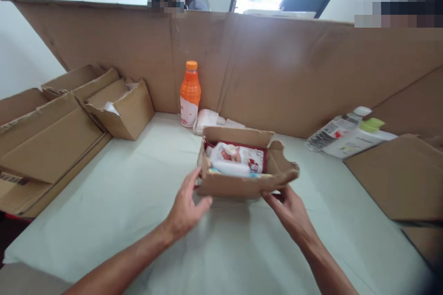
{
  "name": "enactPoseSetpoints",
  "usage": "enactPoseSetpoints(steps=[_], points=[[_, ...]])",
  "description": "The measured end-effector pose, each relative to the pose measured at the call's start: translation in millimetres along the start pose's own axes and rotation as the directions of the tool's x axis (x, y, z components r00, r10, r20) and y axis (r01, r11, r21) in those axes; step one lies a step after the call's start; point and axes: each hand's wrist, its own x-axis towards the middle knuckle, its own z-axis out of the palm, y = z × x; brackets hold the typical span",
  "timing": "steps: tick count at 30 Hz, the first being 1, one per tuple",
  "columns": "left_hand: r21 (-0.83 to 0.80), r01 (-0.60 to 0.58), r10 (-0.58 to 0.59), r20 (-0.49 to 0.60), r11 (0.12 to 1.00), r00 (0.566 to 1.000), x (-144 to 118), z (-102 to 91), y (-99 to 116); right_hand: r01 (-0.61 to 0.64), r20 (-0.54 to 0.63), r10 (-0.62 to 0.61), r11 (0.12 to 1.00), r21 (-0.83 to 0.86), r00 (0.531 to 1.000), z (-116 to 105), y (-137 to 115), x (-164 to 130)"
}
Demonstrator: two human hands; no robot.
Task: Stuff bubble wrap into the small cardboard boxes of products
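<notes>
A small open cardboard box (228, 187) sits in the middle of the pale table (131, 203). Inside it lie white and red packets (238, 156). My left hand (187, 207) is at the box's near left corner, fingers apart, thumb touching the front wall. My right hand (289, 209) reaches the near right corner, fingertips under the bent front flap (285, 176). Neither hand has closed around the box.
An orange-capped drink bottle (189, 94) and a crumpled white wrapper (207, 120) stand behind the box. Flattened cartons (44, 138) lie at the left, one open box (124, 108). A clear bottle (341, 124), papers and a green lid (372, 124) are at the right. A cardboard wall (277, 64) rings the back.
</notes>
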Motion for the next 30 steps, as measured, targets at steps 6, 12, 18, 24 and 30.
enactPoseSetpoints(steps=[6,12,18,24,30], points=[[0.163,-0.061,0.067,-0.027,0.985,0.997,-92,-0.9,6,-0.033,0.133,0.021,0.996,0.087,0.991,-16,10,-40],[0.205,0.158,-0.074,-0.365,0.966,0.928,-143,-47.5,-21,0.193,0.296,-0.294,0.925,0.327,0.909,104,-46,14],[0.074,0.35,-0.198,-0.708,0.934,0.677,-150,-116.4,-43,0.379,0.388,-0.511,0.849,0.369,0.767,263,-126,26],[0.099,0.284,-0.104,-0.778,0.954,0.62,-107,-158.0,-52,0.572,0.532,-0.559,0.804,0.162,0.636,350,-154,11],[0.046,0.243,-0.107,-0.809,0.969,0.578,-83,-178.0,-72,0.66,0.638,-0.562,0.744,0.11,0.527,358,-160,4]])
